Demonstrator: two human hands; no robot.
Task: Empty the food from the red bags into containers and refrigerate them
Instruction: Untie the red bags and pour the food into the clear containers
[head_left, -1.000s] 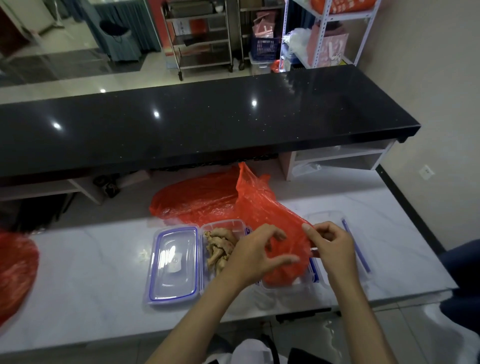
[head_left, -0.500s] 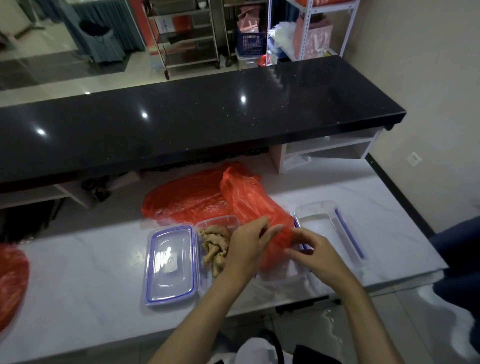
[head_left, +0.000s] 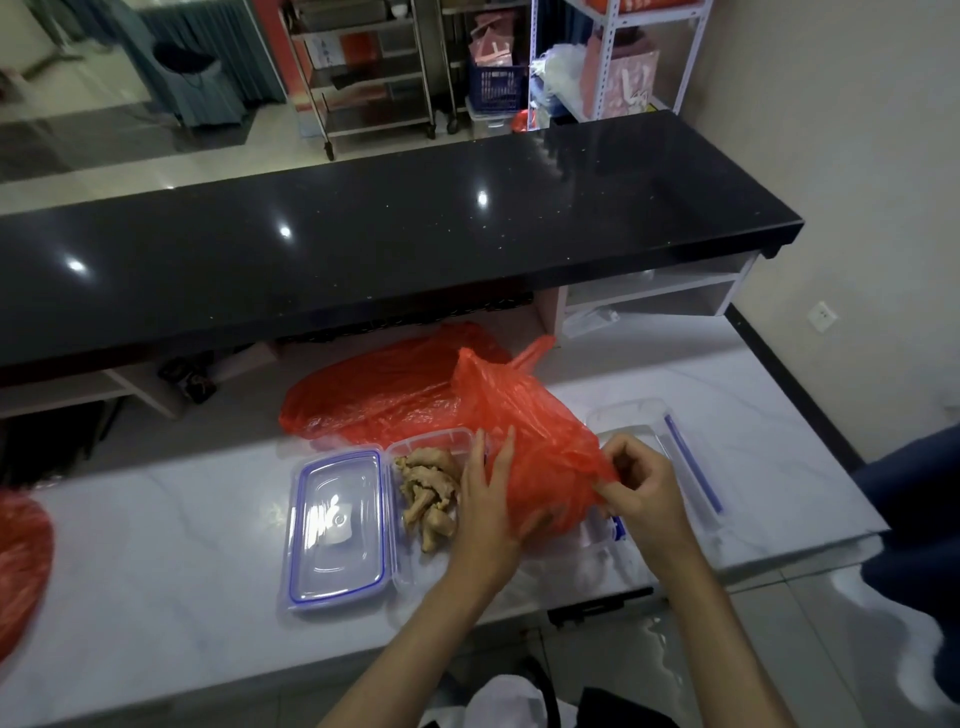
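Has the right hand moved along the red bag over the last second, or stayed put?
Yes. The right hand has come nearer the container of ginger, pinching the red bag lower and closer to the left hand.

Crinkled glossy plastic red bag (head_left: 524, 436), clear plastic containers (head_left: 431, 566), polished black countertop (head_left: 363, 249).

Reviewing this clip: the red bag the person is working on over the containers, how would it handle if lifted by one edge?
The red bag is thin, creased film, so it would probably sag and fold, not keep shape. The right hand pinches its edge into a stretched fold, suggesting it is light. The left hand lies flat against its side, perhaps steadying it. Contents are hidden, so weight is uncertain.
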